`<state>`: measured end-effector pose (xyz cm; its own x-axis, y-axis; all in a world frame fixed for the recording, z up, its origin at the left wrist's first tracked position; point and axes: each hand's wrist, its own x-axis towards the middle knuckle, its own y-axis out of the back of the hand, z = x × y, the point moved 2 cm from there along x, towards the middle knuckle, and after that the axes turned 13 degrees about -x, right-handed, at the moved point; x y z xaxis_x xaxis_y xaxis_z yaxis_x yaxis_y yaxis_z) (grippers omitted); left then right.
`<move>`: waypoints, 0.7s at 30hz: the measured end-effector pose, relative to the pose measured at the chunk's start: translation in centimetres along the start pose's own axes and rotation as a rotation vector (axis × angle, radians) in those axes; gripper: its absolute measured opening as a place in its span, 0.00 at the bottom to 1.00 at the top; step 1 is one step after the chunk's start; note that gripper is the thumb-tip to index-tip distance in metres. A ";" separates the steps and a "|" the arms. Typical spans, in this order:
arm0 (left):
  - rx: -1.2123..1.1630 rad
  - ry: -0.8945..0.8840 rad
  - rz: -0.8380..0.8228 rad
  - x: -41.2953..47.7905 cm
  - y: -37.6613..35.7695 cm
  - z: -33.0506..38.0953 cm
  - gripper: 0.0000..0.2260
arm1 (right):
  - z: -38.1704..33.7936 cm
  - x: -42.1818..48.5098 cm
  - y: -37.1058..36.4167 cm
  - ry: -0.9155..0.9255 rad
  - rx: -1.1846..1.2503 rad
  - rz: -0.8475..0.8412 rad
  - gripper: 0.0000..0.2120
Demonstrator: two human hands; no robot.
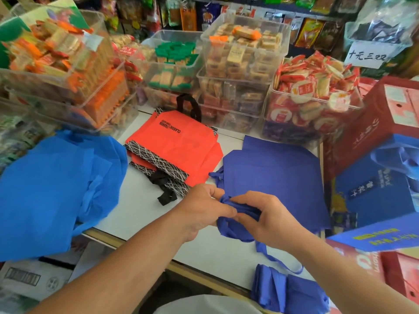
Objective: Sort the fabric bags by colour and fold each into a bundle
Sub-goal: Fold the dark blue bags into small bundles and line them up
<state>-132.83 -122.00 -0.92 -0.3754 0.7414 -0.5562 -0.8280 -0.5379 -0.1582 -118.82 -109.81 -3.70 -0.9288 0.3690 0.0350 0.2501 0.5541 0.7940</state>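
Observation:
Both hands work a crumpled dark blue fabric bag (233,227) near the front of the white table (140,214). My left hand (204,207) pinches its bunched top, and my right hand (265,218) grips the roll from the right. Its strap trails toward the table's front edge. A flat pile of dark blue bags (276,171) lies just behind. A folded dark blue bundle (288,291) sits at the front right. Orange bags (179,143) with black patterned trim are stacked at the centre. Light blue bags (54,184) are heaped on the left.
Clear plastic tubs of wrapped snacks (242,71) line the back of the table. Red and blue gift boxes (381,177) crowd the right side. A cardboard box (34,279) sits below the table at the left. Shelves of packets stand behind.

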 end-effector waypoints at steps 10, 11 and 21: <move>0.254 -0.244 0.211 0.9 -1.5 -2.7 0.06 | 0.6 -0.3 -2.2 -0.036 -0.134 0.131 0.08; 0.248 -0.239 0.212 1.2 -1.5 -3.1 0.08 | 0.7 -0.3 -2.4 -0.049 -0.145 0.159 0.09; 0.023 -0.202 0.167 2.3 -1.6 -3.8 0.12 | 1.3 -0.6 -1.3 -0.077 -0.091 0.315 0.12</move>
<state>-130.79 -120.97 -5.06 -0.5814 0.7095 -0.3983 -0.7560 -0.6520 -0.0578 -118.22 -109.80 -5.53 -0.7853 0.5690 0.2439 0.4929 0.3363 0.8024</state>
